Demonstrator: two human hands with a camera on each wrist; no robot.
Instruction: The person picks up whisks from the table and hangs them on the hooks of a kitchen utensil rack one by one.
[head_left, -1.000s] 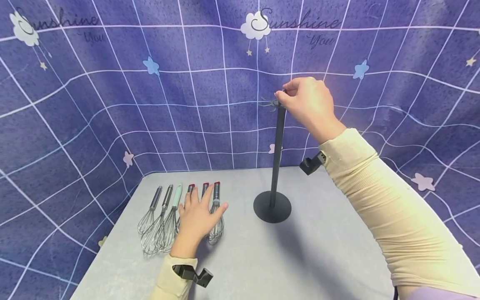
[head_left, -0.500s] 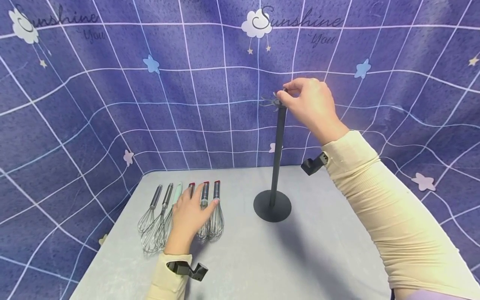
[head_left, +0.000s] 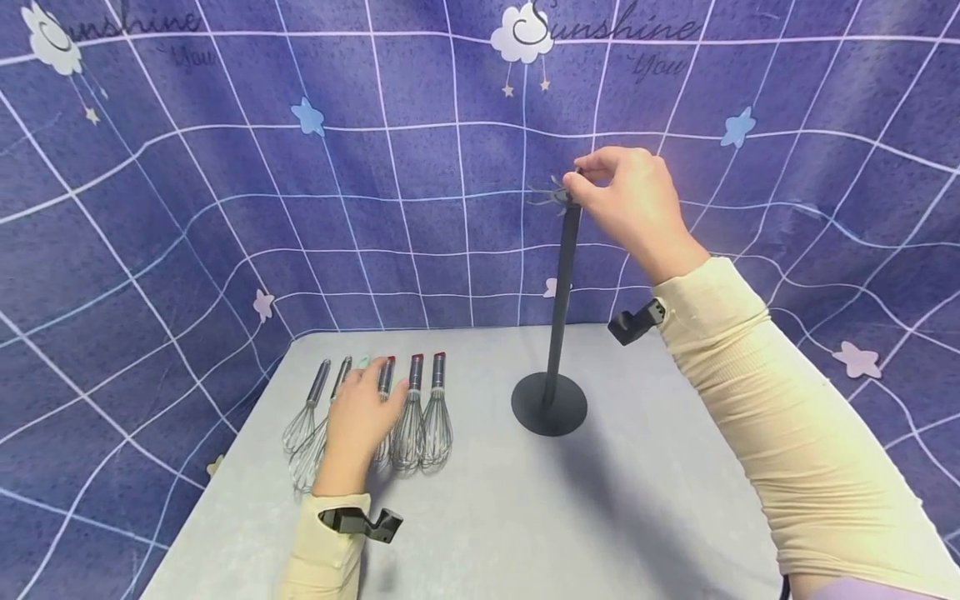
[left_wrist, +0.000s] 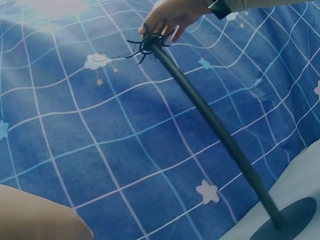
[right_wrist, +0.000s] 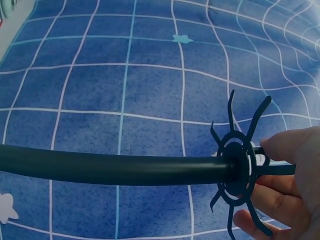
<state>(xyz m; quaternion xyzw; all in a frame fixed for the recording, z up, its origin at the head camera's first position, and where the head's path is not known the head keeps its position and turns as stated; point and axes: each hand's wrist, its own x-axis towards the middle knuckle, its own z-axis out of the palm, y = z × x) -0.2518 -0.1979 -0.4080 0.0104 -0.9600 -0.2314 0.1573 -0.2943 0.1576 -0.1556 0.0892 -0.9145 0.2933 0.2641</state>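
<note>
In the head view several wire whisks lie in a row on the table's left half. My left hand (head_left: 358,421) is over them, thumb spread, fingertips at the mint-green handle of one whisk (head_left: 364,362), most of which the hand covers. To its right lie whisks with red-tipped handles, the outermost whisk (head_left: 438,417) in full sight. My right hand (head_left: 637,200) pinches the top of a black upright stand (head_left: 564,292) between thumb and fingers. In the right wrist view a ring of curved hooks (right_wrist: 249,200) circles the pole's top, just below the pinching fingers.
The stand's round base (head_left: 550,417) rests on the pale table (head_left: 480,517), right of the whisks. Behind and beside the table hangs a purple-blue grid-patterned cloth (head_left: 420,167). One steel-handled whisk (head_left: 318,383) lies at the row's left end.
My left hand has moved left along the row, from the red-tipped whisks to the mint-green one, uncovering the former. My right hand keeps its pinch on the stand's top.
</note>
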